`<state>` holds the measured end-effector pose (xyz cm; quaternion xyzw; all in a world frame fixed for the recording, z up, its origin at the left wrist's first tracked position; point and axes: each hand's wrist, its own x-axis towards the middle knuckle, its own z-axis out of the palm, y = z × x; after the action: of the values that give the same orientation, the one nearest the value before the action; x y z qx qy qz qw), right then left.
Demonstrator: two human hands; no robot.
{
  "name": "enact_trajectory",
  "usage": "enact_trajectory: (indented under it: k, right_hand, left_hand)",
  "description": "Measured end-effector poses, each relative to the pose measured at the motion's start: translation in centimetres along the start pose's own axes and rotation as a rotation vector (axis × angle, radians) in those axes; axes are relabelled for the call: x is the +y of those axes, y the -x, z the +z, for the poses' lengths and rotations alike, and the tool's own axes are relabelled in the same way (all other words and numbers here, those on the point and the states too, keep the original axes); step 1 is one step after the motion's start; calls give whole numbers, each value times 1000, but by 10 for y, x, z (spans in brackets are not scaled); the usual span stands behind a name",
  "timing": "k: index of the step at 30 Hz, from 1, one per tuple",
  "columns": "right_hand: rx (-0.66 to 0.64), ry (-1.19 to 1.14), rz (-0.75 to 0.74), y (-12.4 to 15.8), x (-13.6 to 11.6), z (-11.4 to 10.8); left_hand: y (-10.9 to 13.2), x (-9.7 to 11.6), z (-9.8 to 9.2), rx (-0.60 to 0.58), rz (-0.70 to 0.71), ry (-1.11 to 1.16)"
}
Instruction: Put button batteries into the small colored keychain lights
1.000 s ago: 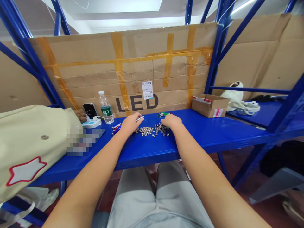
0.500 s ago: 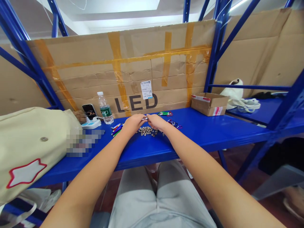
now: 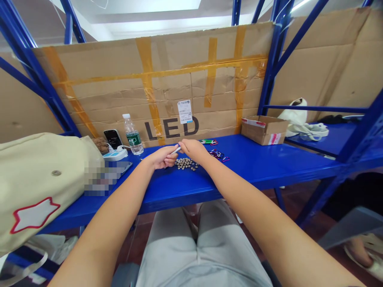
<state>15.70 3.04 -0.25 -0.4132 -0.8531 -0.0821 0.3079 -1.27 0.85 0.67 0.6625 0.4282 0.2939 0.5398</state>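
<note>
The left hand [image 3: 162,157] and the right hand [image 3: 194,151] are together near the back edge of a blue steel shelf [image 3: 269,167]; the left hand pinches a slim silver tube [image 3: 176,150], and the right hand sits against its far end, though whether it grips the tube I cannot tell; a heap of small round metal pieces [image 3: 185,163] lies on the shelf just in front of the hands; colored carabiners [image 3: 219,155] lie to their right; a water bottle [image 3: 131,135] and a power strip [image 3: 115,155] stand along the back edge, left of the hands; a small cardboard box [image 3: 265,130] sits toward the right, at the back edge; a canvas bag [image 3: 38,179] lies at the shelf's left end.
</note>
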Motion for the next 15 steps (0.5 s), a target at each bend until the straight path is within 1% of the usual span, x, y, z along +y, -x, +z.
enact_trajectory:
  k: [1, 3, 6, 8, 10, 12, 13, 15]
  right_hand:
    - [2, 14, 7, 0, -1, 0]
    - [-35, 33, 40, 1, -2, 2]
    - [-172, 53, 89, 1, 3, 7]
    - [-240, 80, 111, 2, 7, 10]
    - [-276, 111, 136, 3, 12, 9]
    - [-302, 135, 166, 5, 15, 7]
    - [-310, 143, 175, 5, 15, 5]
    - [-310, 154, 181, 7, 16, 0]
  left_hand:
    - [0, 0, -2, 2, 1, -10]
    - [0, -2, -4, 58, 30, -114]
    - [-2, -7, -6, 168, 86, -478]
    - [-4, -10, -7, 204, 132, -750]
    - [-6, -11, -8, 196, 208, -970]
    - [-7, -12, -9, 165, 290, -1123]
    - [-8, -12, -9, 158, 316, -1170]
    - [-8, -11, -9, 181, 309, -1202]
